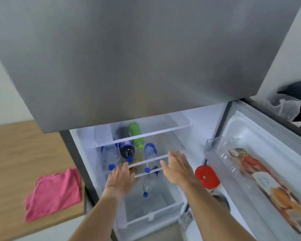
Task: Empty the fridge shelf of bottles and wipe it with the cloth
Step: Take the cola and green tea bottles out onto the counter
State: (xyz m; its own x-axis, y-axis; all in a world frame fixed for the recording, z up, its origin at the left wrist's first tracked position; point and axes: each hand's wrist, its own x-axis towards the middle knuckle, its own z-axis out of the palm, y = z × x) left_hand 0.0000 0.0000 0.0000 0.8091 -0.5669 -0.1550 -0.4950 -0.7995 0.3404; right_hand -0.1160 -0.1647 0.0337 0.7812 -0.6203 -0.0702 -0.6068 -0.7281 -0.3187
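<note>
The open fridge holds several bottles lying on a glass shelf (147, 161): a clear one with a blue cap (109, 156), a dark cola bottle (127, 150), a green bottle (135, 134) and another clear bottle (149, 155). One more clear bottle (148, 186) lies on the level below. My left hand (120, 178) reaches in at the shelf's front edge, fingers curled near something brownish that I cannot make out. My right hand (177, 168) hovers open and flat at the shelf's right front. A pink cloth (54, 192) lies folded on the wooden counter at left.
The closed grey upper door (129, 58) fills the top of the view. The open lower door (261, 164) at right holds a red-lidded jar (207, 176) and a printed carton (268, 181). A clear drawer (149, 209) sits at the fridge bottom. The wooden counter (16, 153) stands at left.
</note>
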